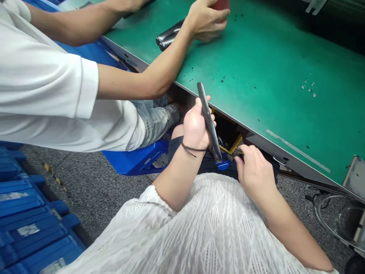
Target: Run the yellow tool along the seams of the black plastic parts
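Observation:
My left hand (pixel 195 127), a dark cord around its wrist, is wrapped round a long, slim black plastic-looking piece (pixel 210 125) with rounded ends. It holds the piece tilted over my lap, just off the table's front edge. To the right of it and apart from it is my right hand (pixel 256 171). Its fingers are curled and the thumb lies close to the index fingertip. Whatever may be between those tips is too small to make out.
A co-worker's arm (pixel 128 82) reaches over the green table (pixel 273 80) from the left, the hand at a red object (pixel 221 4). Shiny black pieces (pixel 168 38) lie beneath that arm. A yellow-rimmed bin (pixel 235 144) is under the table; blue crates (pixel 34 213) stand lower left.

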The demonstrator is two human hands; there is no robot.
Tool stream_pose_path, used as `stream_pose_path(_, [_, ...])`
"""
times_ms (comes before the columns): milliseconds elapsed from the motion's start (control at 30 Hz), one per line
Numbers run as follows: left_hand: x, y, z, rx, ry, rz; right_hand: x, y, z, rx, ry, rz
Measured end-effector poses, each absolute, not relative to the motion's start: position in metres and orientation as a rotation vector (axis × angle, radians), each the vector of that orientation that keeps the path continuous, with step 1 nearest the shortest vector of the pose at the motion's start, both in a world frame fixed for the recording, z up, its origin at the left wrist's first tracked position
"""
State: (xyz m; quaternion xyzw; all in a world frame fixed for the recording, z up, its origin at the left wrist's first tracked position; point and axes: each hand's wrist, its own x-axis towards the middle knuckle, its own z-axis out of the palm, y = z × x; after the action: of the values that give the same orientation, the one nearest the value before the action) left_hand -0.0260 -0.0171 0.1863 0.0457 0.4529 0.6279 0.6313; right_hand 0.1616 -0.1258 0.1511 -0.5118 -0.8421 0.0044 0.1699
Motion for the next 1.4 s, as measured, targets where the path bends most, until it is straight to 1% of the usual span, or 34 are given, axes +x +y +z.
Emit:
stream_pose_path(133, [-0.038,-0.015,0.183,0.075,1.065,1.466,0.166,-0.121,0.136,-1.8,-2.579,0.009])
stream_pose_path(200, [-0.041,-0.016,0.179,0.044,1.055,1.48,0.166,-0.12,0.137,-1.839,-2.481,0.159])
stream_pose_path(267, [-0.042,-0.017,0.175,0.025,1.036,1.493,0.161,-0.121,0.144,-1.737,-2.287,0.462])
stream_pose_path(367, [-0.04,-0.023,0.163,0.029,1.013,1.502,0.146,-0.125,0.155,-1.354,-2.027,0.928])
stream_pose_path(433, [-0.039,-0.03,0.15,0.06,1.01,1.496,0.134,-0.128,0.159,-1.128,-1.912,1.03])
stream_pose_path(500, [-0.04,-0.039,0.134,0.155,1.071,1.468,0.125,-0.13,0.158,-1.039,-1.798,1.026])
stream_pose_path(600, [-0.048,-0.056,0.116,0.544,1.409,1.509,0.121,-0.131,0.158,-1.094,-1.611,1.083])
stream_pose_path(667, [-0.055,-0.07,0.114,1.025,1.688,1.638,0.123,-0.131,0.16,-1.168,-1.503,1.178])
stream_pose_path(700, [-0.057,-0.076,0.116,1.319,1.727,1.672,0.124,-0.131,0.162,-1.195,-1.464,1.237])
stream_pose_path(733, [-0.058,-0.081,0.119,1.614,1.668,1.641,0.125,-0.131,0.164,-1.211,-1.434,1.299])
stream_pose_path(800, [-0.057,-0.088,0.124,2.031,1.322,1.426,0.126,-0.131,0.167,-1.225,-1.397,1.399])
stream_pose_path(867, [-0.054,-0.089,0.125,2.13,1.049,1.244,0.128,-0.131,0.168,-1.236,-1.391,1.421])
stream_pose_path(900, [-0.053,-0.088,0.122,2.112,1.01,1.224,0.131,-0.13,0.167,-1.247,-1.404,1.406])
stream_pose_path(1000, [-0.052,-0.083,0.11,1.973,1.068,1.301,0.143,-0.124,0.155,-1.357,-1.555,1.264])
stream_pose_path(1133, [-0.053,-0.082,0.099,1.81,1.093,1.326,0.166,-0.108,0.12,-1.757,-2.003,1.0])
stream_pose_path(1233, [-0.052,-0.083,0.098,1.825,1.097,1.291,0.178,-0.1,0.099,-1.981,-2.125,0.962])
stream_pose_path(1400, [-0.053,-0.082,0.099,1.734,1.127,1.28,0.184,-0.102,0.096,-1.829,-1.95,1.095])
